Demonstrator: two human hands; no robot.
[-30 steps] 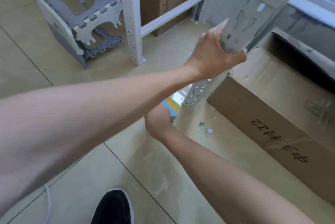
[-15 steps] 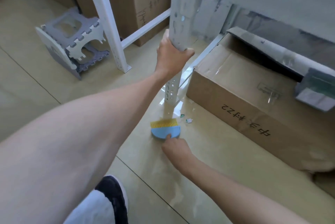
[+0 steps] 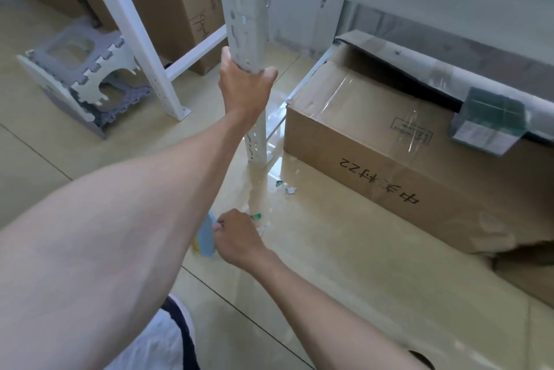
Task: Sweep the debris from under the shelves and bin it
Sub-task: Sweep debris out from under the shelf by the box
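Two hands are at work below the shelves. The left hand (image 3: 244,85) is clamped round the perforated shelf post (image 3: 254,136), as it was half a second ago. The right hand (image 3: 236,237) has its fingers curled on the small blue brush (image 3: 206,234), low over the floor (image 3: 344,249).

Change: the brush was lately just in front of the post foot with its yellow bristles toward the post. It is now drawn back toward the person and turned edge-on. One green scrap (image 3: 256,216) lies just beside the right hand. Two more scraps (image 3: 289,190) remain near the post foot, close to the cardboard box (image 3: 374,145).

The stroke thus appears to have pulled out only part of the debris, and binning is not yet begun. The brush's long axis runs roughly away from the person. Its bristles show at the left, facing away from the box.
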